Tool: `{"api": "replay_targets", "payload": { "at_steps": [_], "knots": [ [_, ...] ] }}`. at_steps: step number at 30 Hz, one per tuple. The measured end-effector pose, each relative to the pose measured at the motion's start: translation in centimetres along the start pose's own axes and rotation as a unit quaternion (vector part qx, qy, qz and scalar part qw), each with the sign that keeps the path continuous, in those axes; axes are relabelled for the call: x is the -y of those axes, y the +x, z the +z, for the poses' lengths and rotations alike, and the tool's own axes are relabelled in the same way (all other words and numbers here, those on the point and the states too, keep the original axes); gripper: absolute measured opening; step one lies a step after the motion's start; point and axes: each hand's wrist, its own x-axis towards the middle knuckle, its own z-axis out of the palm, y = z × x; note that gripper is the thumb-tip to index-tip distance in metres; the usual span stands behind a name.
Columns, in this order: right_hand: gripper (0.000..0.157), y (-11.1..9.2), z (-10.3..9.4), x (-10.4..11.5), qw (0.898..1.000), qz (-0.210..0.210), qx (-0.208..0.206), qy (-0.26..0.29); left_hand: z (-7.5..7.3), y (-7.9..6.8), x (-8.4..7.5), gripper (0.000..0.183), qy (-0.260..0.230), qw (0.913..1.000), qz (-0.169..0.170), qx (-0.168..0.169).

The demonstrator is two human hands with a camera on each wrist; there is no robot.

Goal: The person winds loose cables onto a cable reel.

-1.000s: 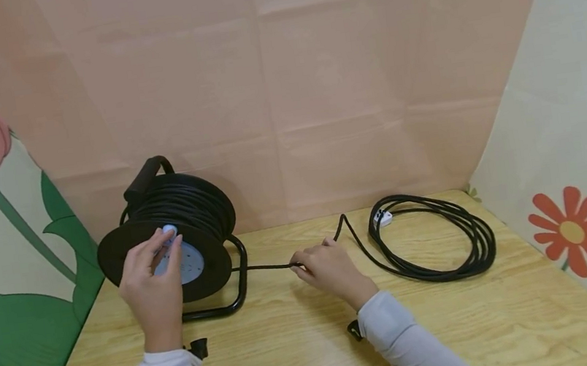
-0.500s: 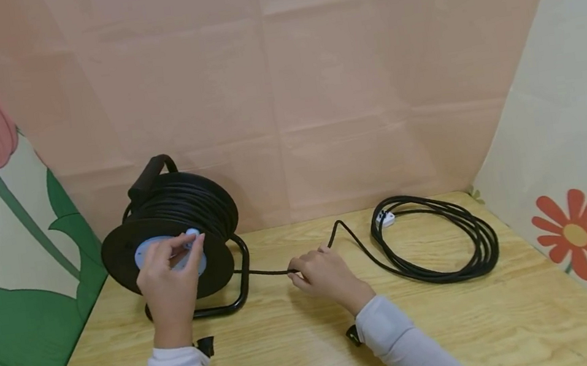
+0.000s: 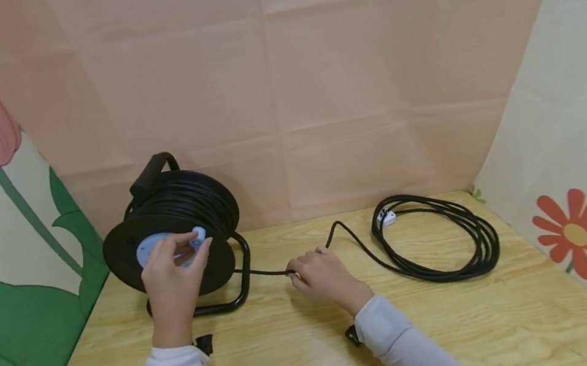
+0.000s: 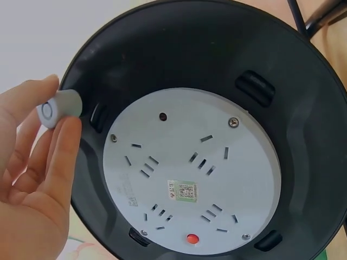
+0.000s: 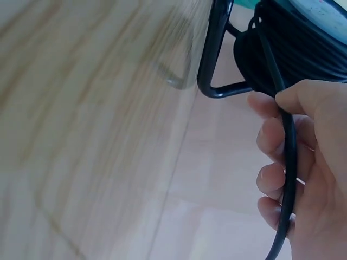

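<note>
A black cable reel [image 3: 126,248] stands at the left of the head view, with cable wound round its drum and a pale blue socket face [image 4: 190,162] on its near side. My left hand [image 3: 173,285] pinches the small light-blue crank knob [image 4: 68,103] at the reel's rim between thumb and fingers. To the right, my right hand [image 3: 325,278] holds the black cable [image 3: 261,272] that runs out from the drum. In the right wrist view the cable [image 5: 290,162] crosses the palm under curled fingers and the thumb.
Farther right lies a loose coil of cable [image 3: 469,246] with a white plug [image 3: 387,218] inside its loop. The reel's tubular black stand [image 3: 245,260] rests on the wooden table [image 3: 283,357]. A pink backdrop [image 3: 313,81] hangs behind.
My left hand has carried the knob rightward across the reel's face, turning the drum. The right hand has shifted slightly left and toward me, still holding the cable.
</note>
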Motion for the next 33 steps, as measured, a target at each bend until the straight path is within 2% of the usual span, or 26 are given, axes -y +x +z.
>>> {"api": "replay_targets", "payload": {
  "at_steps": [4,7,11,15,19,24,28,33],
  "knots": [
    [0.018,0.1,-0.1,-0.1,1.0,0.009,-0.012,-0.003,0.0,0.0,0.0,0.023,0.005,0.9999,-0.005,0.009],
    [0.02,0.4,0.0,0.0,0.999,0.017,-0.039,-0.007,0.1,0.0,0.2,0.023,0.003,0.9999,-0.007,0.013],
    [0.021,0.7,0.3,0.1,0.996,0.042,-0.074,-0.012,0.3,-0.1,0.3,0.023,0.001,0.9998,-0.004,0.017],
    [0.025,1.0,0.4,0.0,0.994,0.069,-0.085,-0.023,0.4,-0.2,0.4,0.022,0.004,0.9998,-0.003,0.019],
    [0.031,1.6,0.4,-0.4,0.992,0.09,-0.083,-0.036,0.5,0.0,0.3,0.023,0.006,0.9997,-0.004,0.023],
    [0.036,2.4,-0.1,-0.8,0.992,0.104,-0.057,-0.034,0.6,0.3,0.0,0.024,-0.001,0.9998,-0.004,0.021],
    [0.036,2.8,-0.4,-0.9,0.993,0.112,-0.037,-0.025,0.7,0.2,0.0,0.024,-0.004,0.9998,-0.004,0.021],
    [0.035,3.1,-0.3,-0.7,0.993,0.116,-0.033,-0.01,0.7,0.0,0.0,0.025,-0.002,0.9995,-0.009,0.03]
  ]
}}
